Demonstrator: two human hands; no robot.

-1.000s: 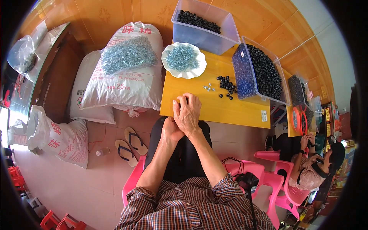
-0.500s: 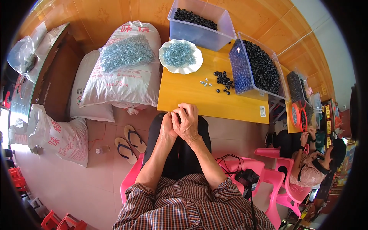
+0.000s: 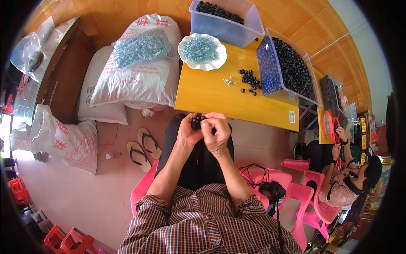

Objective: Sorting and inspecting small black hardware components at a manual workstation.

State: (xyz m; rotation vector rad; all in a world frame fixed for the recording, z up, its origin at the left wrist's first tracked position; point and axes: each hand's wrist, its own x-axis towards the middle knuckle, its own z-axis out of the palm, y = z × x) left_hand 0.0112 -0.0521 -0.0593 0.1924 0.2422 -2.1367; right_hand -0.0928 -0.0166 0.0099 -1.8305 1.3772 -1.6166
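Both hands meet over my lap, just in front of the yellow table (image 3: 203,91). My left hand (image 3: 186,133) is cupped, with several black round pieces (image 3: 197,122) like beads in it. Over them bends my right hand (image 3: 217,136), its fingers pinched together; what lies between the fingertips is too small to make out. On the table beyond sit more black round pieces (image 3: 250,78) and, beside these, several small clear pieces (image 3: 229,80). A white scalloped plate (image 3: 207,66) holds a heap of small pale-blue clear pieces (image 3: 198,49).
Two plastic bins (image 3: 226,31) of black pieces stand at the table's back and right. A clear bag (image 3: 144,48) of pale-blue pieces lies on a white sack (image 3: 127,91). Sandals (image 3: 139,153) lie on the floor. A person (image 3: 344,182) works at the right by pink chairs (image 3: 302,197).
My hands have parted from their clasp; the black pieces now show in my left palm and my right fingers have shifted rightward. The person at the right has raised a hand.
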